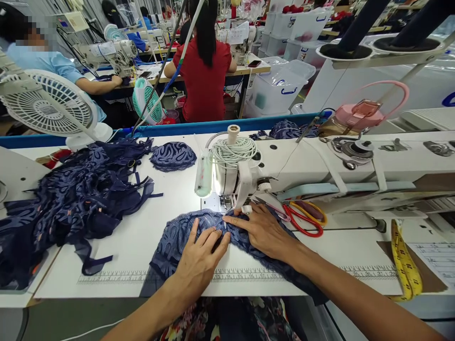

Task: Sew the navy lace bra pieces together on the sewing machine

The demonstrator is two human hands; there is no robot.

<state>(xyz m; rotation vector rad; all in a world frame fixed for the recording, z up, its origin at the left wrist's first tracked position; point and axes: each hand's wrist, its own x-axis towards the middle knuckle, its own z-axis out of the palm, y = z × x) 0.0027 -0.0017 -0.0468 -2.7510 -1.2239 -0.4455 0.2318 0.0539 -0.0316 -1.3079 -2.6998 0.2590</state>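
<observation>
The navy lace piece (170,244) on the white table (177,189) by the sewing machine (284,163) looks light, limp and easily puckered, best steadied along its far edge, where the left hand (199,255) and right hand (268,232) rest open, fingers spread

Left of left hand (199,255), past cloth (167,246), strip of bare table (131,241) lay open; heap (88,189) blocked farther left. Ahead of left hand, beyond cloth, free room ran to lace pile (173,156). Directly ahead of right hand (266,229), machine (302,158) barred way, presser foot (226,203) near its fingertips. Right of right hand, scissors (314,234) obstructed; beyond them, table was open up to tape (405,265). Between hands, only narrow gap over cloth.
</observation>
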